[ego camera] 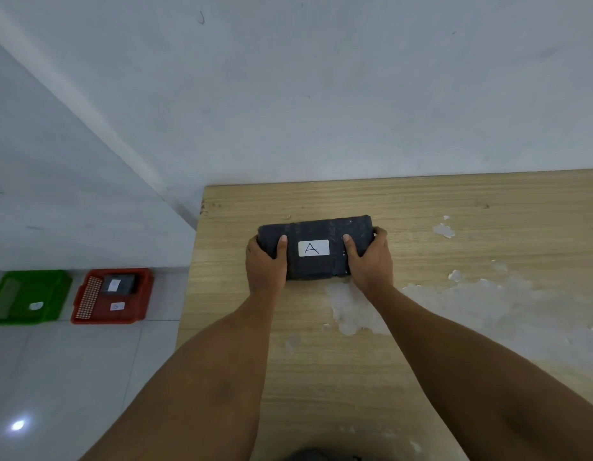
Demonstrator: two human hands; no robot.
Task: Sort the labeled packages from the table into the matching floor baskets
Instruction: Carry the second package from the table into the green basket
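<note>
Both bare forearms reach over the worn wooden table (421, 361), the left hand (265, 264) and right hand (371, 261) closed on the ends of the dark wrapped package (316, 227), thumbs on top beside its white "A" label (313, 247), probably to lift it level. It lies near the table's left edge. Beyond, on the floor, sit a red plastic basket (145, 294), already holding a package, and a green plastic basket (60, 294); their labels are unreadable.

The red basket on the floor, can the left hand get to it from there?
Probably not right now. The left hand is gripping the black package on the table, and the red basket sits on the floor, off past the table's left edge.
</note>
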